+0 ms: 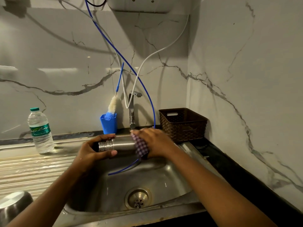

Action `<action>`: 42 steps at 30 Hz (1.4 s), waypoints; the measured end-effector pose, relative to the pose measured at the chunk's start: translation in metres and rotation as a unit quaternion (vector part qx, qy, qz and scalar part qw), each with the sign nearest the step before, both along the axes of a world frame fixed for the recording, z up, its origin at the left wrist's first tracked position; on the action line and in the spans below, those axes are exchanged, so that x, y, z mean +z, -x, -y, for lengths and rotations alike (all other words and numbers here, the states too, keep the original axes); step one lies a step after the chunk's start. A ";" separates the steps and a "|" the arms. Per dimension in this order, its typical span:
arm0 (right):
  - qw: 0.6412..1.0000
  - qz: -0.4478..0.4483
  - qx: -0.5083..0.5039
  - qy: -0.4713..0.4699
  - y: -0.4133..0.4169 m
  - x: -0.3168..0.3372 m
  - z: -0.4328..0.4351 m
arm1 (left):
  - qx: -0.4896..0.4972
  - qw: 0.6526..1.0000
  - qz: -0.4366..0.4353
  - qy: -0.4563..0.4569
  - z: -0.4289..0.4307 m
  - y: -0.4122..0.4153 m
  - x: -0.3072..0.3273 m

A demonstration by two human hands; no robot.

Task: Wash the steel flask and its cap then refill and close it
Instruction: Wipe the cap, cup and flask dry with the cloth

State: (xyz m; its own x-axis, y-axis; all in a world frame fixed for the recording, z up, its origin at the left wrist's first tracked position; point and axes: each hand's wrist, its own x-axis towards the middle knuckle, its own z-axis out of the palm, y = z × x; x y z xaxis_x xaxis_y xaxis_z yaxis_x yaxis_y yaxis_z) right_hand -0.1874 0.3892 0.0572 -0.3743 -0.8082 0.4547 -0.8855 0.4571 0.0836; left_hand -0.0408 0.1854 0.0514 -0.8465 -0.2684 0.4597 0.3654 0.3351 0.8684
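Observation:
The steel flask (121,145) lies sideways in the air over the sink (164,181), its threaded neck pointing left. My left hand (91,149) grips the neck end, thumb underneath. My right hand (155,143) holds a purple checked cloth (141,147) wrapped around the flask's base end. The flask's cap is not in view.
A tap (132,110) stands behind the sink with a blue tube (152,105) and a white tube hanging by it. A blue cup (109,123) holds a bottle brush. A plastic water bottle (40,131) stands left, a brown basket (182,124) right, a steel bowl (13,205) bottom left.

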 end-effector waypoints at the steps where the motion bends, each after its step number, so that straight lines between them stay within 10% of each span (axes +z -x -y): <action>1: 1.000 0.025 -0.016 0.005 0.010 0.000 -0.011 | 0.000 1.000 -0.008 0.001 0.003 -0.001 0.002; 5: 0.997 0.071 -0.029 0.002 0.026 -0.008 -0.032 | -0.003 1.000 -0.005 0.004 0.009 0.000 -0.001; 14: 0.977 -0.193 -0.047 0.072 0.021 -0.008 -0.022 | -0.014 0.942 0.185 -0.278 0.003 0.003 -0.003; 18: 0.971 -0.219 -0.046 0.088 0.018 -0.007 -0.018 | 0.034 0.952 0.133 -0.273 0.003 0.005 -0.006; 26: 0.998 -0.053 0.022 0.039 -0.017 -0.010 0.015 | 0.015 0.996 0.019 -0.089 -0.015 0.006 -0.011; 42: 0.985 0.172 0.013 -0.027 -0.005 0.013 -0.013 | -0.014 0.999 -0.029 -0.028 -0.002 -0.007 -0.001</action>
